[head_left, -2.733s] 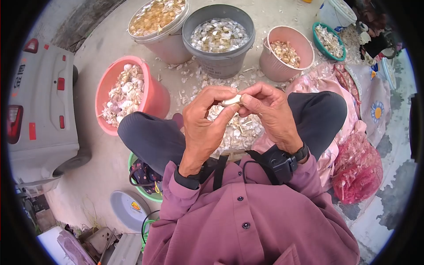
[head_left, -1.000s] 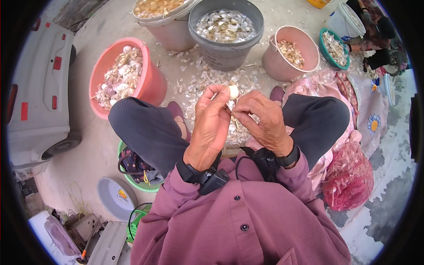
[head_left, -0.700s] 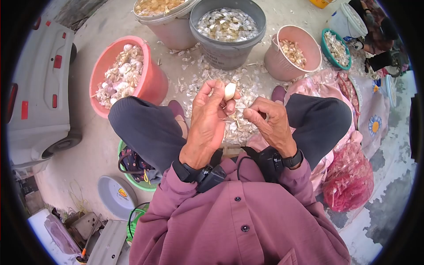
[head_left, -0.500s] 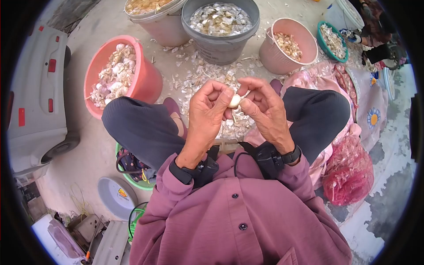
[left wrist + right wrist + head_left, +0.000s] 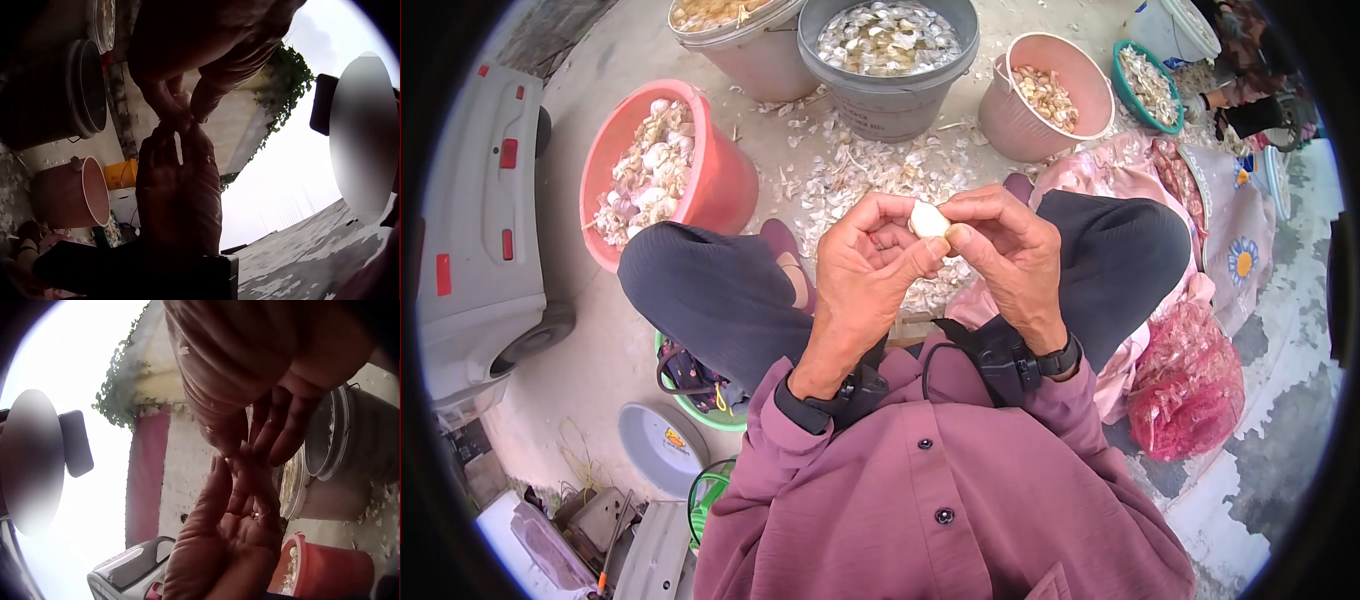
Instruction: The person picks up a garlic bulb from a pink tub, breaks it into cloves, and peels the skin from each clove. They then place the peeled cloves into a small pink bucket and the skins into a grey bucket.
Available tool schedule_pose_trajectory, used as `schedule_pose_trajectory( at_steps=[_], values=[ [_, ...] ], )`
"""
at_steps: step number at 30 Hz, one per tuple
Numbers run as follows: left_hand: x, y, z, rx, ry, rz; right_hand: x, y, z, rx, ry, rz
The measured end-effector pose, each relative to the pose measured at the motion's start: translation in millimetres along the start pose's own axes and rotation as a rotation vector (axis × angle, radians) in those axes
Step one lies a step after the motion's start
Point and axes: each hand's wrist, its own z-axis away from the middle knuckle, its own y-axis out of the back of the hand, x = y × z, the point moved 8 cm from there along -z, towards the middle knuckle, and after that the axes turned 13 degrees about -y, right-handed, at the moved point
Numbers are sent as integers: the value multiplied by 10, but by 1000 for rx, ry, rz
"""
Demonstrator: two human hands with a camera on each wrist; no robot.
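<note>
A pale garlic clove is held between both hands above the lap in the head view. The left hand pinches its left side with thumb and fingers, and the right hand grips its right edge between thumb and forefinger. In the left wrist view, the left hand and right hand meet at the fingertips. The right wrist view has the right hand above the left hand, with the clove mostly hidden by fingers.
Peeled skins litter the ground between the feet. Around them stand a coral tub of garlic, a grey bucket of water and cloves, a pink bucket and a teal basin. A red net bag lies at right.
The hands separated, then came together again on the clove. The clove, earlier upright in the left fingers alone, is now held by both hands. The head view has shifted slightly.
</note>
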Motion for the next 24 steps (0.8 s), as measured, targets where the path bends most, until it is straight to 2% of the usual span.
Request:
schedule_pose_trajectory(
  at_steps=[1, 3, 5, 11, 15, 19, 21, 24],
  values=[
    [19, 3, -8, 1, 0, 0, -46, 23, 8, 22, 20, 93],
    [63, -6, 2, -46, -6, -209, -123, 35, 29, 45, 31, 185],
    [118, -19, 2, -39, -11, -244, -254, 2, 47, 52, 101, 386],
    [180, -72, 29, -40, -27, -293, -347, -1, 70, 55, 168, 516],
    [215, -81, 26, -47, -23, -343, -334, 2, 86, 70, 198, 507],
    [216, -61, 36, -60, -16, -413, -232, 8, 77, 61, 138, 409],
    [276, -147, 46, -130, -93, -418, -213, 2, 71, 62, 139, 386],
    [320, -166, 36, -128, -132, -424, -186, 9, 61, 75, 120, 354]
  ],
)
